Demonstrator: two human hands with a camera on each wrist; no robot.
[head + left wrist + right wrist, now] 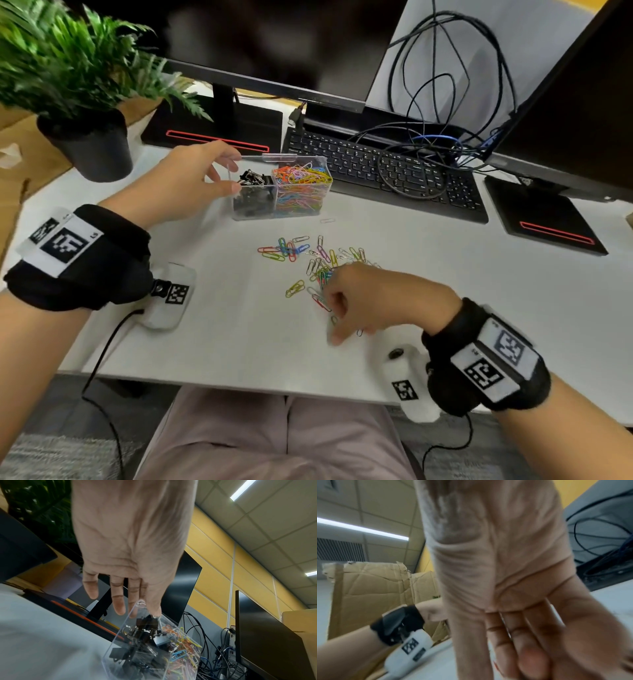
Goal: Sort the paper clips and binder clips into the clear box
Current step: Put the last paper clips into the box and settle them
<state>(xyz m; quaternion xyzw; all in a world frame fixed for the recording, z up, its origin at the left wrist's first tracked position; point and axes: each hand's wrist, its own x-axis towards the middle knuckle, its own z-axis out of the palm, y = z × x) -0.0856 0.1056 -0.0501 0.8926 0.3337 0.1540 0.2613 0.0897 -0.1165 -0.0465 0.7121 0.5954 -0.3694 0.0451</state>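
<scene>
The clear box (255, 214) stands on the white desk with two compartments: black binder clips (255, 180) on the left, coloured paper clips (301, 178) on the right. My left hand (230, 174) holds the box's left end, thumb at the near corner and fingers at the far one. In the left wrist view that hand (137, 605) has its thumb on the rim of the box (120, 649) above the binder clips (144, 631). Loose paper clips (291, 251) lie in front of the box. My right hand (334, 308) is down on this pile, fingers curled round some clips. The right wrist view is blurred; the hand (513, 649) is curled.
A keyboard (387, 168) with tangled cables (445, 102) lies right behind the box. Monitor stands (212, 126) (548, 212) sit at the back, with a potted plant (89, 144) at the left. One pale clip (327, 221) lies beside the box. The desk's front edge (239, 380) is near.
</scene>
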